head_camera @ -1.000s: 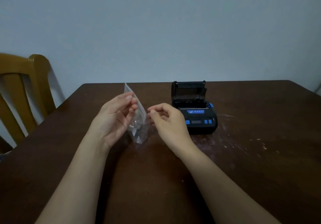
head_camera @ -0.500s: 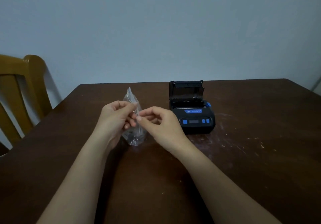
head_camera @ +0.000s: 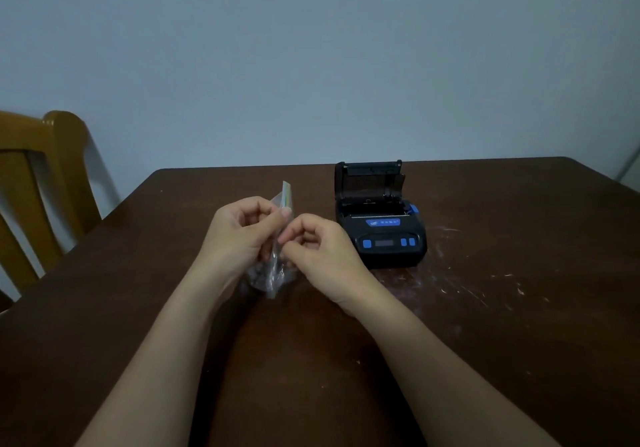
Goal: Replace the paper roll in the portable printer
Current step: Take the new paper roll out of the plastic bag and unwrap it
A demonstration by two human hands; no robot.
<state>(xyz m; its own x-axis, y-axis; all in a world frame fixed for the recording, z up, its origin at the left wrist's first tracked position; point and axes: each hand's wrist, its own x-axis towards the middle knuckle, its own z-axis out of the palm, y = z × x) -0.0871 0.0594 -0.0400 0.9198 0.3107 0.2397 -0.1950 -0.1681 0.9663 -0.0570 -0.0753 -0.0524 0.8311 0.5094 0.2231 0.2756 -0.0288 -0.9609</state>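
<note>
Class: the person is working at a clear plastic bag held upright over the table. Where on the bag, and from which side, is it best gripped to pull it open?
Probably the top edge of the clear plastic bag. It stands upright, mouth up, so each hand comes from its own side: the left hand pinching one wall, the right hand the other, then pulling apart. The lower part looks crumpled and offers no opening.

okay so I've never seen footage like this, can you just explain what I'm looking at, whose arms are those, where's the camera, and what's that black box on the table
The camera sits on a person's head and looks forward and down, so the two bare arms reaching in from the bottom are the wearer's own. There is no robot here. The left hand and right hand both pinch a small clear plastic bag near its top, in a fingertip grip, just above the dark wooden table. What is in the bag is too blurred to tell. The black box is a portable printer with blue buttons, and its lid stands open. A wooden chair stands at the left.
</note>
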